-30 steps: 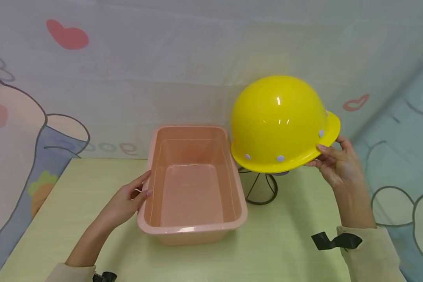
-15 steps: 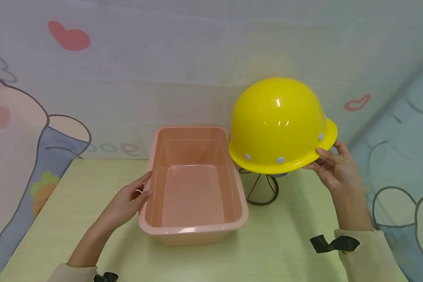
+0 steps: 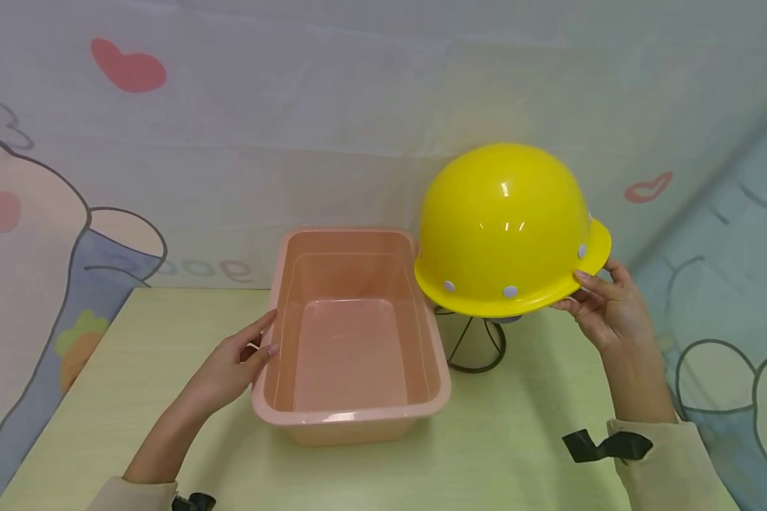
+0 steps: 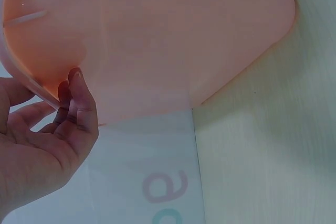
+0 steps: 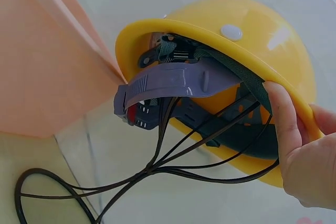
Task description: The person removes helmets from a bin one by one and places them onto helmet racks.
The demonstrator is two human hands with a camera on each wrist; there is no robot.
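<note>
Meanwhile right hand (image 3: 610, 309) grips the glossy yellow plastic hard hat's (image 3: 508, 227) brim while relaxed left hand (image 3: 230, 365) touches the pink rectangular plastic tub (image 3: 351, 415) mid-table

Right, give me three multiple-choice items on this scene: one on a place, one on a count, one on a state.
1. Where is the glossy yellow plastic hard hat?
A. inside the tub
B. on the black wire stand, right of the tub
C. flat on the table

2. How many pale round rivets show on the hat's shell in the head view?
A. one
B. three
C. seven

3. What does the pink rectangular plastic tub hold?
A. nothing
B. water
C. the hat

Answers:
1 B: the right wrist view shows the stand's wires rising into the hat, whose brim the right hand pinches.
2 B: two near the front brim, one at the right side.
3 A: its bare floor shows; the left hand touches its left rim.
</note>
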